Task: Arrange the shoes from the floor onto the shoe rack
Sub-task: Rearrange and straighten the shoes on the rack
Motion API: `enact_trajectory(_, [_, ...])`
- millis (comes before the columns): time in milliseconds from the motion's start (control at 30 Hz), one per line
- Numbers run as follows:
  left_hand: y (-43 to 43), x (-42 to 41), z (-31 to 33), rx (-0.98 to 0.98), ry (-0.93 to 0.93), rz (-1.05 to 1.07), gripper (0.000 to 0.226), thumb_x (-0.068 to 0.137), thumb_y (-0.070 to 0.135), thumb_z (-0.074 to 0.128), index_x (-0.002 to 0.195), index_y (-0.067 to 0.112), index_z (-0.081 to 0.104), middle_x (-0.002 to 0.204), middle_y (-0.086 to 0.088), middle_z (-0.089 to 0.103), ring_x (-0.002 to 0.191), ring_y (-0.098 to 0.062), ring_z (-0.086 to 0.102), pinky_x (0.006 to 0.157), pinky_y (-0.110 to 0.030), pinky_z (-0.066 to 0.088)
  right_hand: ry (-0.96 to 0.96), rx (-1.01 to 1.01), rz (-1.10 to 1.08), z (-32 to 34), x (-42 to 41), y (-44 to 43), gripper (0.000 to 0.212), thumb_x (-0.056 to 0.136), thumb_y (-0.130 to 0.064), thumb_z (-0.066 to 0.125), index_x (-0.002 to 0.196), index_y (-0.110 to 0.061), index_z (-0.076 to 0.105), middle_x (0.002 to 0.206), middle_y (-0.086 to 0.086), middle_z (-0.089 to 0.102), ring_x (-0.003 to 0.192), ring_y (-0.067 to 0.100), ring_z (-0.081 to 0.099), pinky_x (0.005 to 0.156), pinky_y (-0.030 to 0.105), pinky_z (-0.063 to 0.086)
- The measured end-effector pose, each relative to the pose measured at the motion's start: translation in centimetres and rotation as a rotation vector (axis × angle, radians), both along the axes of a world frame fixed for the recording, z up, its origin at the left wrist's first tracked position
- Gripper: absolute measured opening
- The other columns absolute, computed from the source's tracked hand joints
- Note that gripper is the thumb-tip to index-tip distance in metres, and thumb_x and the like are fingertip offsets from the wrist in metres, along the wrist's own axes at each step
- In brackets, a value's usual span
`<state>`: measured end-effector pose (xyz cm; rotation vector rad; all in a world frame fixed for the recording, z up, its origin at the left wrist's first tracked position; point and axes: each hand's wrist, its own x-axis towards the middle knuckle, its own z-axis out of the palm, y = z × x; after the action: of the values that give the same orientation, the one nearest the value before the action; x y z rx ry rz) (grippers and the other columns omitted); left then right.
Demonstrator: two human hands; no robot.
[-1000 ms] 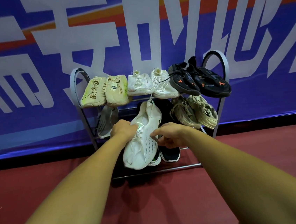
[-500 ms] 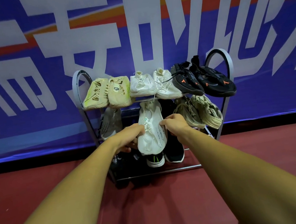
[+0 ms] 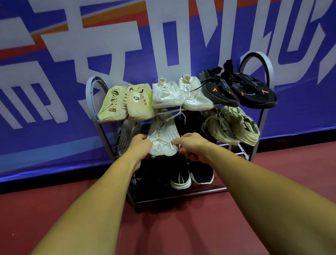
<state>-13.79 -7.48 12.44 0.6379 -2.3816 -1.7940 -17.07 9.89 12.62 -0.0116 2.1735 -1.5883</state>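
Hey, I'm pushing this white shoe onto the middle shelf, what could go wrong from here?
A loose lace hangs from the top shelf over the white shoe that your left hand and right hand grip; it could snag and drag a shoe down. The gap beside the grey shoe looks tight, so pushing may knock it. The shelves of the rack slope forward, so the shoe might slide out once released.

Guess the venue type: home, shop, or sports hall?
Likely an indoor sports hall or event venue, though not certain. A wall-wide blue banner with huge white characters, a dark red floor like sports matting, and a metal shoe rack of sneakers set against the banner.
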Motion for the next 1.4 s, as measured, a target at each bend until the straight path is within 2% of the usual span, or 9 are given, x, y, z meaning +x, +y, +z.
enact_trajectory(200, [-0.5, -0.8, -0.7, 0.060, 0.062, 0.135, 0.024, 0.083, -0.002, 0.055, 0.106, 0.006, 0.057, 0.097, -0.016, 0.062, 0.085, -0.028, 0.060, 0.065, -0.032, 0.047, -0.179, -0.096, 0.143, -0.9, -0.2, -0.9, 0.017, 0.090, -0.010, 0.064, 0.101, -0.019, 0.056, 0.065, 0.000, 0.058, 0.048, 0.006, 0.044, 0.042, 0.017, 0.028])
enact_trajectory(367, [-1.6, -0.4, 0.1, 0.109, -0.145, 0.043, 0.008, 0.080, 0.010, 0.059, 0.083, 0.013, 0.052, 0.048, 0.001, 0.046, 0.038, -0.009, 0.039, 0.044, -0.021, 0.030, -0.074, -0.142, 0.078, -1.0, -0.3, -1.9, 0.028, 0.088, -0.002, 0.066, 0.103, -0.022, 0.052, 0.082, 0.005, 0.062, 0.055, 0.008, 0.049, 0.044, 0.018, 0.029])
enact_trajectory(500, [-1.4, 0.3, 0.0, 0.139, -0.351, -0.084, 0.016, 0.081, 0.011, 0.054, 0.068, 0.016, 0.046, 0.039, 0.004, 0.037, 0.049, -0.011, 0.032, 0.045, -0.020, 0.028, 0.049, -0.031, -0.007, -1.8, -1.1, -3.0, 0.037, 0.085, -0.007, 0.072, 0.116, -0.014, 0.054, 0.082, 0.006, 0.064, 0.059, 0.010, 0.057, 0.037, 0.018, 0.031])
enact_trajectory(600, [-1.5, -0.6, -0.5, 0.107, -0.296, -0.026, 0.019, 0.082, 0.004, 0.053, 0.066, 0.014, 0.046, 0.043, 0.001, 0.038, 0.049, -0.012, 0.031, 0.048, -0.021, 0.027, 0.060, -0.063, -0.024, -2.2, -1.7, -3.6, 0.031, 0.086, -0.006, 0.073, 0.113, -0.010, 0.058, 0.087, 0.009, 0.067, 0.057, 0.012, 0.059, 0.032, 0.013, 0.034])
enact_trajectory(767, [-3.0, -1.7, -1.2, 0.023, -0.212, 0.086, 0.008, 0.077, 0.002, 0.053, 0.073, 0.009, 0.051, 0.035, 0.000, 0.032, 0.035, -0.011, 0.026, 0.046, -0.021, 0.026, 0.232, 0.032, 0.020, -3.4, -2.2, -5.2, 0.038, 0.083, -0.025, 0.079, 0.114, -0.010, 0.064, 0.087, 0.001, 0.074, 0.057, 0.021, 0.071, 0.075, 0.031, 0.061])
enact_trajectory(967, [-4.3, -2.3, -2.2, -0.063, -0.154, 0.110, 0.045, 0.086, 0.012, 0.057, 0.130, 0.014, 0.054, 0.069, -0.002, 0.048, 0.055, -0.013, 0.043, 0.040, -0.018, 0.032, 0.206, 0.046, 0.136, -3.2, -2.0, -6.0, 0.030, 0.080, -0.002, 0.069, 0.109, -0.008, 0.063, 0.088, 0.004, 0.074, 0.067, 0.024, 0.073, 0.077, 0.034, 0.061])
enact_trajectory(1067, [-3.9, -2.2, -2.1, -0.126, -0.164, 0.054, 0.027, 0.097, 0.031, 0.052, 0.115, 0.011, 0.054, 0.077, -0.004, 0.055, 0.056, -0.014, 0.044, 0.047, -0.023, 0.030, 0.212, 0.060, 0.053, -2.6, -1.9, -6.1, 0.026, 0.077, -0.006, 0.066, 0.102, -0.014, 0.067, 0.077, 0.002, 0.073, 0.066, 0.015, 0.069, 0.059, 0.026, 0.053])
enact_trajectory(1200, [-3.4, -1.9, -2.4, -0.156, -0.190, -0.015, 0.018, 0.098, 0.024, 0.050, 0.112, 0.021, 0.039, 0.088, -0.007, 0.062, 0.060, -0.014, 0.048, 0.049, -0.024, 0.031, 0.220, 0.166, 0.124, -2.2, -1.7, -5.8, 0.015, 0.087, -0.004, 0.059, 0.096, -0.014, 0.066, 0.077, 0.005, 0.071, 0.070, 0.022, 0.071, 0.039, 0.016, 0.039])
enact_trajectory(1400, [-2.6, -1.7, -2.4, -0.312, -0.250, -0.102, 0.028, 0.084, 0.021, 0.057, 0.111, 0.014, 0.051, 0.094, -0.007, 0.070, 0.076, -0.023, 0.062, 0.058, -0.028, 0.043, 0.211, 0.192, 0.130, -1.7, -1.0, -4.5, 0.018, 0.085, 0.001, 0.057, 0.093, -0.008, 0.070, 0.087, 0.011, 0.076, 0.062, 0.020, 0.069, 0.039, 0.015, 0.040])
